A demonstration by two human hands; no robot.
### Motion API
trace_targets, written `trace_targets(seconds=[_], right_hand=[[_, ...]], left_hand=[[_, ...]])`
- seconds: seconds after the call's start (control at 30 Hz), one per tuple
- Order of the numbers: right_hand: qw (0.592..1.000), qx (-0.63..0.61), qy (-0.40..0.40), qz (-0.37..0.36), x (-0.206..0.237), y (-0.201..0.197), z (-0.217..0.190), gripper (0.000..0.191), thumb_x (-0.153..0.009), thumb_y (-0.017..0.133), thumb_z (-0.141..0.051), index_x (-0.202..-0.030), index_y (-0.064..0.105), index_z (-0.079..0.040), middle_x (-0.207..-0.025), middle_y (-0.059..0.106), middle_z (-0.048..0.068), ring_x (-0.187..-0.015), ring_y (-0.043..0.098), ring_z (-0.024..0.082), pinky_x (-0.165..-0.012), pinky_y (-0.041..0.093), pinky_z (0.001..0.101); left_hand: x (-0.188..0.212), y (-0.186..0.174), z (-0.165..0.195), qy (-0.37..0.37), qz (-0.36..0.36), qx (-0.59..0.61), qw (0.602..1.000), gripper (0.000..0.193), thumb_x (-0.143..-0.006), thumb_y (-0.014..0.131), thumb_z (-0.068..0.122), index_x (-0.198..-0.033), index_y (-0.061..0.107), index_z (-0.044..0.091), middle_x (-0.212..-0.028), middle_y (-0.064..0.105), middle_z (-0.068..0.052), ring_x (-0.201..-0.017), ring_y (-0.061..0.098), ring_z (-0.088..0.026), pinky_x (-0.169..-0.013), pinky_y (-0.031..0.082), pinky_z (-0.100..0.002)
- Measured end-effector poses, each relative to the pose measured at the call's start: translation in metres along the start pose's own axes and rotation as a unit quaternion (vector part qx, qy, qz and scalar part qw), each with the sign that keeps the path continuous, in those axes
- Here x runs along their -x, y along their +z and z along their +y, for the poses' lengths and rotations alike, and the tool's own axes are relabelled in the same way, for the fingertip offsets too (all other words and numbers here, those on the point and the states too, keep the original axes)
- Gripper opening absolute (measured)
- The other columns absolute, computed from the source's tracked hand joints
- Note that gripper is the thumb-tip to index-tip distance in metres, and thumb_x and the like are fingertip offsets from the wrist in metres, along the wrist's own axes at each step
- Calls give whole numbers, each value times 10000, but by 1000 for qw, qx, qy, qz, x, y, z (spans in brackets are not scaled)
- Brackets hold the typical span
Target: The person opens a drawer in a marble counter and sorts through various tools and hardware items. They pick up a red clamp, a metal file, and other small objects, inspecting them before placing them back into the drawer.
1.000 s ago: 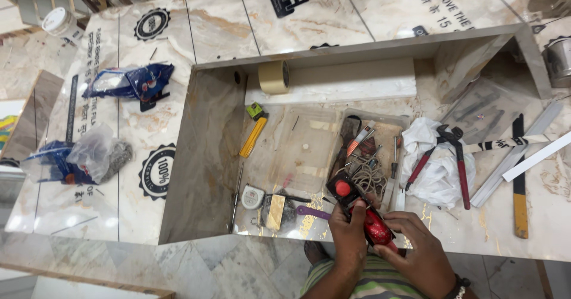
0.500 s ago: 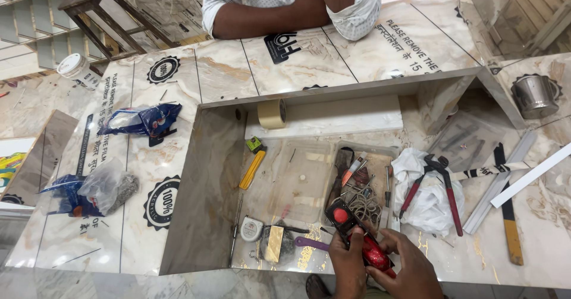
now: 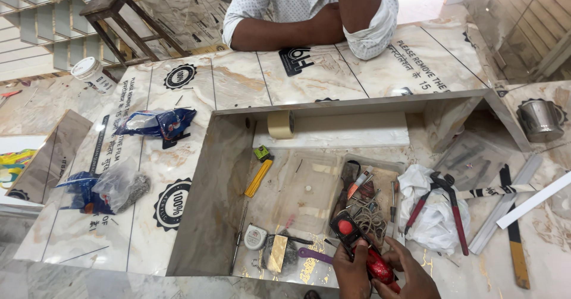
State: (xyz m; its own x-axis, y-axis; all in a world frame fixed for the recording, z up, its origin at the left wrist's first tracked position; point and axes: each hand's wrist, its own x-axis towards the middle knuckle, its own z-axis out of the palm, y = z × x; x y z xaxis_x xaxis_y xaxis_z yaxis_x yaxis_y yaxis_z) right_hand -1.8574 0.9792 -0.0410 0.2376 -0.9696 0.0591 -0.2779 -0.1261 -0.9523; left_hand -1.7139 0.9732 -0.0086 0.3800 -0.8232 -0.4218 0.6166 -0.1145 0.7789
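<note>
Fingers (image 3: 348, 262) of the left hand (image 3: 352, 272) curl around the near end of a red-and-black hand tool (image 3: 361, 248), while the right hand (image 3: 410, 275) grips it from the other side at the bottom edge of the view; both hands are clenched on the tool, none of the fingers released. At far left, two plastic bags (image 3: 156, 123) of small hardware lie on the film-covered marble slab (image 3: 238, 82), well apart from the hands. Moving right, a shallow marble-sided tray (image 3: 217, 180) holds a yellow utility knife (image 3: 259, 177), a roll of masking tape (image 3: 281, 123) against its far wall and a tape measure (image 3: 256, 237) near its front edge. The tool sits at the tray's front right, just beside a clear parts box (image 3: 369, 207) of loose wire and bits. Its long axis runs on a slant, the black head pointing up and left toward the parts box, the red body trailing down and right into the right palm. The left hand is the nearer to the black head; the right covers the red tail. Further right, red-handled pliers (image 3: 443, 207) rest on a crumpled white bag (image 3: 437, 221), near flat trim strips (image 3: 511, 204). Across the slab, another person's folded arms (image 3: 315, 28) rest on the far edge.
</note>
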Motion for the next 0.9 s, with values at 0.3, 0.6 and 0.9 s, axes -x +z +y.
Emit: trace_targets(seconds=[0.3,0.6,0.9], right_hand=[[995,-3,94,-16,-2,3,12,1143,-617,984,-155,-1574,363,-103,-886,733,147,-792,734,186,-800,578,339],[992,61,111,-4,-2,2,-12,1094,-595,1009,-230,-1529,449,-133,-960,698,105,-845,742,172,-818,582,330],[992,108,58,1,-4,0,-45,932,-598,919,-201,-1428,503,-117,-1047,720,61,-988,717,165,-917,530,359]], left_hand=[[1,2,6,-16,8,33,999,156,-916,623,-31,-1055,679,-71,-941,779,-156,-797,743,-206,-726,619,-333],[5,2,16,-1,-1,34,999,139,-920,644,9,-1023,714,-51,-915,774,-128,-768,718,-174,-701,598,-300],[7,0,24,22,-11,7,1000,96,-949,662,61,-1003,703,-8,-801,718,-51,-621,602,-95,-580,495,-253]])
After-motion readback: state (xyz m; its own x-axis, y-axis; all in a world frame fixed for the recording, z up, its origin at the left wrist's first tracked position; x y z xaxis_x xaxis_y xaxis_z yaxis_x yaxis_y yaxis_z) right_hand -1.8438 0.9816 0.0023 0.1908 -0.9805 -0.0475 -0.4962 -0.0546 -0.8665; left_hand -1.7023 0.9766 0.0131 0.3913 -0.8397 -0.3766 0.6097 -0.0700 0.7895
